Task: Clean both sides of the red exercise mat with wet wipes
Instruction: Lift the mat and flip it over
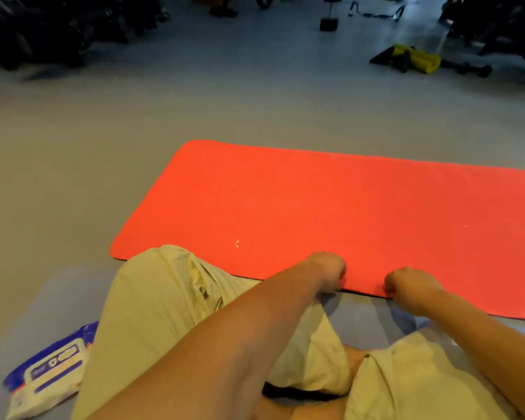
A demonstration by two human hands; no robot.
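Observation:
The red exercise mat (331, 213) lies flat on the grey floor, stretching from the middle to the right edge of view. My left hand (326, 268) grips the mat's near edge with curled fingers. A short way to the right, my right hand (408, 287) grips the same near edge; something pale, perhaps a wipe, shows below that hand, too unclear to name. A blue and white pack of wet wipes (47, 369) lies on the floor at the lower left, beside my knee.
My knees in beige shorts (176, 310) fill the lower middle. Far behind the mat lie a yellow and black bag (415, 59), a dumbbell (329, 22) and dark equipment along the back left. Grey floor (103, 131) surrounds the mat.

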